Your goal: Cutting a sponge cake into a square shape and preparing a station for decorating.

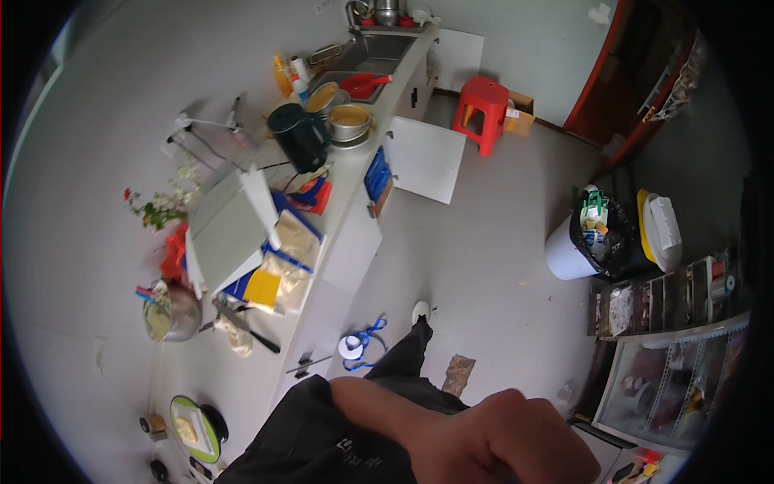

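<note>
My left hand [532, 440] is curled into a fist at the bottom, its bare forearm crossing in front of my dark clothing from the left. The inside of the fist is turned away, so I cannot make out whether anything is in it. The hand is raised and touches none of the things around it. My right hand is out of view. On the white counter [230, 375] at left lie a black-handled knife [264, 342] and a steel bowl [182, 313] of pale mixture. A green-rimmed plate [175, 413] with a pale piece of food stands nearer.
Farther along the counter are a dark kettle [297, 133], cake tins [350, 117] and a sink [375, 50]. Cabinet doors [423, 157] hang open over the floor. A red stool [482, 113], a lined bin [568, 246], a blue-cord bundle [367, 343] and shelves [673, 302] stand around.
</note>
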Available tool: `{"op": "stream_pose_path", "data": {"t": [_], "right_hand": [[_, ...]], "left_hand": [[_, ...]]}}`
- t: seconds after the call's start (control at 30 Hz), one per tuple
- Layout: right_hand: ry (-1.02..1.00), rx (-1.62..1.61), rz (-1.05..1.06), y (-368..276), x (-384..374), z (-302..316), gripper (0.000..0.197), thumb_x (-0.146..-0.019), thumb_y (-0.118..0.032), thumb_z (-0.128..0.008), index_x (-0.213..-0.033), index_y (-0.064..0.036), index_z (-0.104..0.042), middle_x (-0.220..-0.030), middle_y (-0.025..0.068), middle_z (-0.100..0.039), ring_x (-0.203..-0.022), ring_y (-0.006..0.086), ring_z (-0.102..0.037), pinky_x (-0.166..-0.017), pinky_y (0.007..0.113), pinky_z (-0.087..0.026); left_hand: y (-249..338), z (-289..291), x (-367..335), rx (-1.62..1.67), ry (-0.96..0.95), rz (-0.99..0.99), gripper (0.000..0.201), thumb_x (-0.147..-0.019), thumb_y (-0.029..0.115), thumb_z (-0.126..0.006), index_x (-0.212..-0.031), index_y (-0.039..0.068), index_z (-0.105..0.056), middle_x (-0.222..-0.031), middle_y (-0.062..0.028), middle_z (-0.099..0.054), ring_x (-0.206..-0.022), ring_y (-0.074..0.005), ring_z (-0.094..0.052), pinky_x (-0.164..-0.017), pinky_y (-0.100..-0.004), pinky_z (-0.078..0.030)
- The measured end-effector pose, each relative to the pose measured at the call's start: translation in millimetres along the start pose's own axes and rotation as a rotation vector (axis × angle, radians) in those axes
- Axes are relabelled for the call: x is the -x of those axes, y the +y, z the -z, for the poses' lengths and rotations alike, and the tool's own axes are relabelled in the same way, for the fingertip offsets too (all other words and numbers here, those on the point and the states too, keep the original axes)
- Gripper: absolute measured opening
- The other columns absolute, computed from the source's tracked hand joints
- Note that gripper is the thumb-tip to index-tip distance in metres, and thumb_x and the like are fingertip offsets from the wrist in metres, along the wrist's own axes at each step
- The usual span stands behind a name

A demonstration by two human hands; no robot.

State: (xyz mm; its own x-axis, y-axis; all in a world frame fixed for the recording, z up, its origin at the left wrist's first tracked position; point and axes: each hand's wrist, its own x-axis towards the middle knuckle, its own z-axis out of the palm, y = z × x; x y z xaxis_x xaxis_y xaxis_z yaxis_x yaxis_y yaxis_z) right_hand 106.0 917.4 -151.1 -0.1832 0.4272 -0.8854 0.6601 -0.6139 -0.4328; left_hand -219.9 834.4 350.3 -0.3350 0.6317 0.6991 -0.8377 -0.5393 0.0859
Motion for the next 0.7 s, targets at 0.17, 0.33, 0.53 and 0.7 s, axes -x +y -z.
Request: {"op": "stream_pose_path", "data": {"t": [0.17, 0.33, 0.53, 0.7], "right_hand": [[0.18, 0.695, 0.526, 92, -116, 85, 0.046, -0.086, -0.01, -0.067, -0.13, 0.0014, -0.068, -0.093, 0.0138, -0.079, -0.086, 0.0257, -0.076, -0.08, 0.034, -0.059], [0.316, 0.294, 0.179, -60, -112, 62, 0.045, -0.086, -0.009, -0.066, -0.13, 0.0025, -0.068, -0.09, 0.0145, -0.079, -0.082, 0.0229, -0.076, -0.074, 0.033, -0.059], [0.219, 0.013, 0.281, -230, -177, 63, 0.044, -0.086, -0.012, -0.068, -0.128, 0.0036, -0.069, -0.097, 0.0165, -0.079, -0.085, 0.0221, -0.076, -0.074, 0.033, -0.058], [0.266, 0.56, 0.408, -323, -280, 96, 0.022, -0.088, -0.016, -0.07, -0.106, -0.0044, -0.076, -0.098, 0.0122, -0.079, -0.088, 0.0227, -0.075, -0.074, 0.038, -0.057]], "left_hand": [[20, 55, -80, 0.297, -0.031, 0.087, 0.014, -0.098, 0.002, -0.069, -0.1, -0.01, -0.078, -0.074, -0.0124, -0.069, -0.054, -0.0137, -0.052, -0.045, -0.0285, -0.036], [24, 158, -169, 0.269, -0.058, 0.046, 0.014, -0.098, 0.0, -0.068, -0.098, -0.009, -0.078, -0.077, -0.0145, -0.072, -0.054, -0.0139, -0.053, -0.045, -0.0285, -0.037], [27, 265, -262, 0.262, 0.026, 0.041, 0.014, -0.098, 0.001, -0.069, -0.098, -0.011, -0.076, -0.081, -0.0169, -0.074, -0.053, -0.0147, -0.054, -0.044, -0.0297, -0.037], [12, 387, -335, 0.169, -0.022, 0.099, 0.015, -0.099, 0.002, -0.068, -0.102, -0.011, -0.076, -0.085, -0.0196, -0.075, -0.052, -0.016, -0.055, -0.043, -0.0294, -0.038]]}}
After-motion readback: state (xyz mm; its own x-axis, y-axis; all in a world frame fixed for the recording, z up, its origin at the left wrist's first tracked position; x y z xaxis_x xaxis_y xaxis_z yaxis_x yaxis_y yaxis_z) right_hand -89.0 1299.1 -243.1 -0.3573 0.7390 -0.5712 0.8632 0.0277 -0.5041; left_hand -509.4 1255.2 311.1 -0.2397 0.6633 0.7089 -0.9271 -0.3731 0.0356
